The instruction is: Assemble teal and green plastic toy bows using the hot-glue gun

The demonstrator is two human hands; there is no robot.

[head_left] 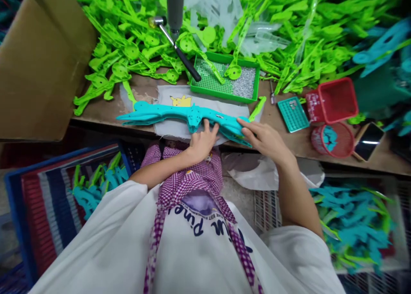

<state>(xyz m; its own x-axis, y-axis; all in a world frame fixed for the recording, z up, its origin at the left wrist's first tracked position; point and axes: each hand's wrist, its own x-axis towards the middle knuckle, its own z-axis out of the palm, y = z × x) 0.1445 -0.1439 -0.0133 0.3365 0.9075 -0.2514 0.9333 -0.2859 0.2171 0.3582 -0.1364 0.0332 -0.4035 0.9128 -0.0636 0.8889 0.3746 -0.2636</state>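
Note:
A long turquoise plastic part (167, 111) lies crosswise on a grey cloth (202, 97) at the table's front edge. It has a raised block at its middle and a small metal piece on its right half. My left hand (204, 143) grips the front edge just right of that block, its fingertips partly hidden by the part. My right hand (266, 139) holds the right end, index finger stretched along the top. A bit of lime-green plastic (257, 109) shows behind that end. Above the cloth hangs a grey cylindrical tool (175, 9), pointing down.
Behind the cloth stands a green tray (224, 94) of small metal pieces, with a hammer (180, 56) leaning at its left. Lime-green parts (128, 49) heap behind. A cardboard box (41, 67) is left; a teal tray (293, 115), red baskets (338, 101) and phone (369, 142) are right.

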